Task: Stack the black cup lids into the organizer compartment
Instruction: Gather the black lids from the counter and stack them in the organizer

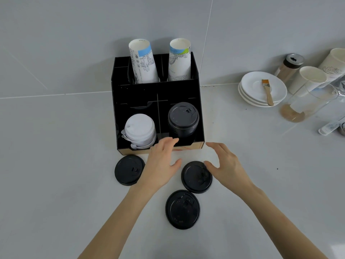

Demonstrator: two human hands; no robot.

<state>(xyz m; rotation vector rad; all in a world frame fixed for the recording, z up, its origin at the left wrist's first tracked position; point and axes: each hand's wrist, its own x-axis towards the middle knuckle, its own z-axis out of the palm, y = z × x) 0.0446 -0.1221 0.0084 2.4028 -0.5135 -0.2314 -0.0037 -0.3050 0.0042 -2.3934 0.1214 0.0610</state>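
Observation:
A black organizer (200, 116) stands against the wall. Its front right compartment holds a stack of black lids (183, 118); the front left one holds white lids (139, 129). Three loose black lids lie flat on the counter in front: a left lid (127, 170), a middle lid (195, 179) and a near lid (182, 209). My left hand (162, 163) hovers open between the left and middle lids, fingertips at the organizer's front edge. My right hand (224, 165) is open, its thumb touching the far edge of the middle lid. Neither hand holds anything.
Two stacks of printed paper cups (144, 62) stand in the organizer's rear slots. At the right are stacked white saucers (250, 86) with a brush (267, 94), a shaker jar (289, 66), paper cups (309, 77) and a glass (306, 103).

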